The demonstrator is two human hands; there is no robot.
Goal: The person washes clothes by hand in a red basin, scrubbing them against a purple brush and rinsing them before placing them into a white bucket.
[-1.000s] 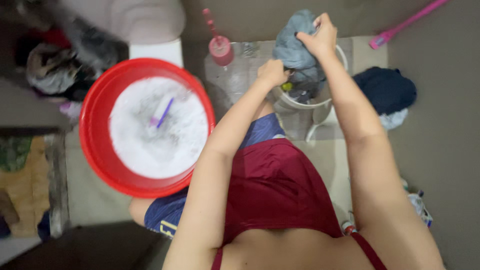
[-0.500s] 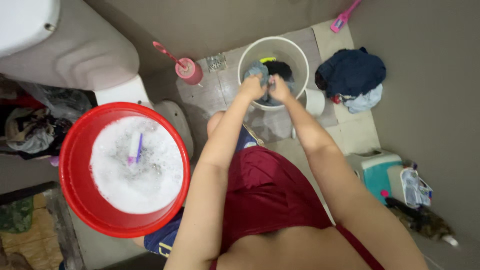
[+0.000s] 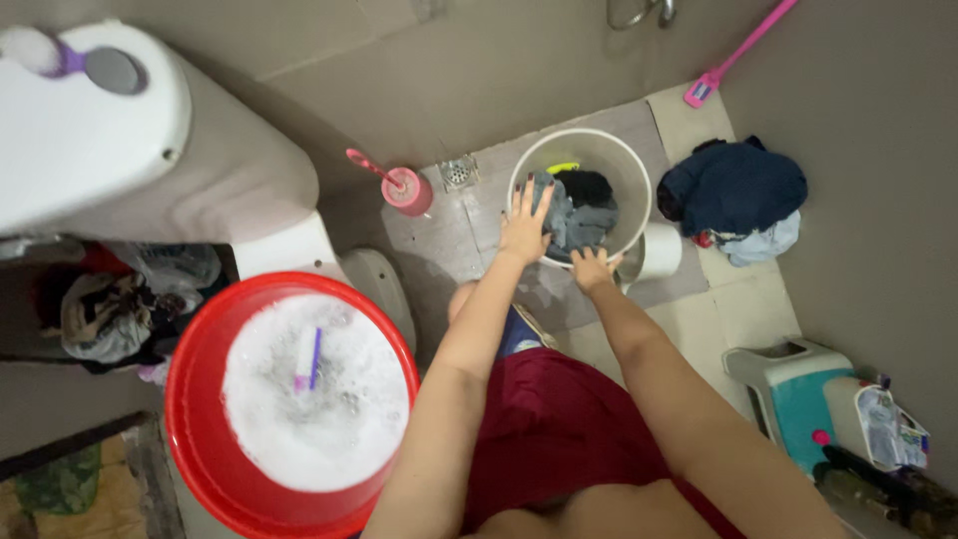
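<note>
A white bucket (image 3: 640,180) stands on the tiled floor ahead of me, with a grey garment (image 3: 567,216) and a black one (image 3: 589,186) inside. My left hand (image 3: 526,224) lies flat on the grey garment at the bucket's left rim, fingers spread and gripping nothing. At the near rim, my right hand (image 3: 593,268) has its fingers curled over the edge. To my left is a red basin (image 3: 188,399) full of white suds, with a purple brush (image 3: 307,359) lying in the foam.
A white toilet (image 3: 90,120) fills the upper left, with a pink toilet brush holder (image 3: 407,190) and floor drain (image 3: 459,172) beside it. A dark blue clothes pile (image 3: 733,188), a pink-handled broom (image 3: 738,50), a small white container (image 3: 663,252) and a teal stool (image 3: 788,389) are on the right.
A second ago both hands held the grey garment up above the bucket. They lowered it in and let go; now the left hand lies spread on it and the right is at the rim.
</note>
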